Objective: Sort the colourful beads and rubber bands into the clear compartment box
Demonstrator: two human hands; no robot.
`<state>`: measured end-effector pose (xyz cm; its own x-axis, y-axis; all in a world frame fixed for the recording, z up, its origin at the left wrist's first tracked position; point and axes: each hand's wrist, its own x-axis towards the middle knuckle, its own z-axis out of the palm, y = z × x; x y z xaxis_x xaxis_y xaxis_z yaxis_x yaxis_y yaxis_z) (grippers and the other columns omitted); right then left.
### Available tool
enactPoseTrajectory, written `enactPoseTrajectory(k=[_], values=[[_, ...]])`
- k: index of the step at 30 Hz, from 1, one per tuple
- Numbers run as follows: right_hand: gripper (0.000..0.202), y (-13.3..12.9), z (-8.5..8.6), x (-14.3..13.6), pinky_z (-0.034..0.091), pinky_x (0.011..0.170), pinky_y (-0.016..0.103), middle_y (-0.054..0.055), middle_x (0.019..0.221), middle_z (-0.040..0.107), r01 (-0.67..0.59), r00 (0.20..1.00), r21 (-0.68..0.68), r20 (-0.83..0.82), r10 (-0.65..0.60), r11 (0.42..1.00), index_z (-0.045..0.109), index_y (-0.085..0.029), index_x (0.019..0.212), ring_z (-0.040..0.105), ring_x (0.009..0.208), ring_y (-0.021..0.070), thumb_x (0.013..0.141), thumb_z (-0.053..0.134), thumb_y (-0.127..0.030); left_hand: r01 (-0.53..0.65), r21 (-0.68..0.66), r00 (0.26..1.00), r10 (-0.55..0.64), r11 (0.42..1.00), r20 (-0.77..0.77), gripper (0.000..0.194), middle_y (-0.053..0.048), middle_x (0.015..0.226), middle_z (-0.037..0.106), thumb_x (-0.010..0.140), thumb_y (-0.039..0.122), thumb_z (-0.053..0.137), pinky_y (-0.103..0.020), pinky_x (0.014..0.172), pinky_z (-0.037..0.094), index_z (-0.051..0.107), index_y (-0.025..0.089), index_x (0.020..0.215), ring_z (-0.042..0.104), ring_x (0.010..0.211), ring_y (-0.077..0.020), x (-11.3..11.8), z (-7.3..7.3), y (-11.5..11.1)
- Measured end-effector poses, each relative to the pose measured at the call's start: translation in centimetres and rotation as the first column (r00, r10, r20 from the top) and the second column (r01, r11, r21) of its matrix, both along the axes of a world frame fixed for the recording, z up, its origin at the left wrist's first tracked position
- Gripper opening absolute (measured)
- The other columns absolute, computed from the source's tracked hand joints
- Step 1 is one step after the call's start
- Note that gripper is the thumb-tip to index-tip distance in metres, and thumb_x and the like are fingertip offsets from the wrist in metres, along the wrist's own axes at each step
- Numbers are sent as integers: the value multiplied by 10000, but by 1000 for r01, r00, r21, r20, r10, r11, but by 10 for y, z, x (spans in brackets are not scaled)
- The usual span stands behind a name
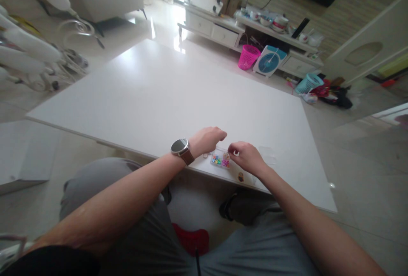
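Observation:
A small clear compartment box (211,163) lies near the front edge of the white table (178,93). Green, blue and yellow beads (217,160) fill its left part, with pink beads (225,163) on the right. My left hand (208,137), a watch on its wrist, hovers just behind the box with fingers bent together; anything in them is hidden. At the box's right side, the thumb and forefinger of my right hand (245,155) are pinched, and what they hold is too small to make out. A small yellow-and-blue figure (240,177) lies in front of that hand.
To the right of my right hand lies a clear flat lid (267,155). A small round item (205,155) sits left of the box. Past the table stand a pink basket (249,57), a fan (269,61) and a low cabinet (210,32).

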<state>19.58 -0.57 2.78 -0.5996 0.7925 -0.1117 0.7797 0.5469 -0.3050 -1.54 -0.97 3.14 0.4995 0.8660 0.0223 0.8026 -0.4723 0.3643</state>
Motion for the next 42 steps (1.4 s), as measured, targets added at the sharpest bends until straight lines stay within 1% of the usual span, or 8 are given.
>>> enactPoseTrajectory(k=[4, 8, 14, 19, 23, 28, 35, 42], values=[[128, 0, 0, -1, 389, 672, 248, 19, 826, 686, -4, 999, -27, 46, 6, 1000, 702, -218, 855, 589, 751, 149, 862, 581, -261, 0, -13, 1000, -1, 1000, -21, 331, -76, 946, 694, 755, 12, 506, -277, 684, 440, 665, 192, 982, 647, 862, -196, 0, 4, 0], [138, -1, 0, -1, 371, 651, 252, 18, 834, 691, 0, 994, -34, 107, 4, 999, 712, -234, 877, 593, 741, 152, 867, 593, -303, -2, -11, 999, 2, 1000, -38, 304, -78, 937, 697, 768, 27, 509, -279, 674, 437, 667, 191, 970, 651, 849, -197, 2, 5, 0], [134, 0, 1, 0, 352, 635, 256, 12, 838, 701, 0, 990, -7, 144, 1, 1000, 713, -246, 883, 600, 742, 153, 870, 586, -288, -10, -25, 998, 8, 1000, -66, 291, -80, 933, 700, 773, 31, 520, -280, 681, 445, 674, 191, 962, 656, 833, -196, 3, 8, -1], [167, 0, 3, 0, 353, 644, 257, 8, 840, 709, 0, 991, 26, 136, -3, 1000, 719, -248, 911, 604, 746, 151, 869, 558, -244, -3, -15, 997, 2, 1000, -82, 287, -79, 934, 703, 774, 31, 515, -278, 680, 442, 674, 189, 954, 661, 847, -198, 1, 9, 0], [183, 0, 5, 0, 350, 638, 260, 14, 850, 713, 2, 987, 54, 159, -10, 999, 720, -253, 928, 606, 753, 158, 876, 545, -252, -15, 1, 997, 15, 1000, -75, 288, -82, 953, 706, 786, 44, 504, -280, 675, 442, 675, 193, 963, 663, 845, -199, -1, 6, 1], [187, -1, 5, 0, 353, 650, 269, 30, 863, 715, 0, 978, 117, 207, -25, 993, 717, -248, 923, 611, 783, 175, 888, 534, -263, -21, -16, 997, 19, 1000, -78, 294, -81, 937, 711, 789, 32, 501, -275, 700, 448, 683, 189, 958, 663, 848, -190, 0, 9, 0], [168, -2, 5, -1, 358, 649, 257, 14, 827, 711, 7, 992, 40, 122, -12, 999, 708, -242, 904, 603, 733, 155, 888, 544, -276, -24, -17, 997, 23, 1000, -78, 277, -84, 906, 706, 785, 37, 503, -282, 679, 440, 684, 185, 934, 657, 814, -196, 1, 9, 0], [153, -3, 3, -1, 327, 629, 258, 15, 831, 708, -25, 985, 39, 173, 18, 999, 700, -244, 917, 596, 733, 160, 859, 559, -245, -25, -18, 994, 23, 1000, -104, 288, -83, 918, 709, 778, 45, 500, -280, 674, 436, 685, 189, 944, 655, 815, -194, 1, 9, 1]])
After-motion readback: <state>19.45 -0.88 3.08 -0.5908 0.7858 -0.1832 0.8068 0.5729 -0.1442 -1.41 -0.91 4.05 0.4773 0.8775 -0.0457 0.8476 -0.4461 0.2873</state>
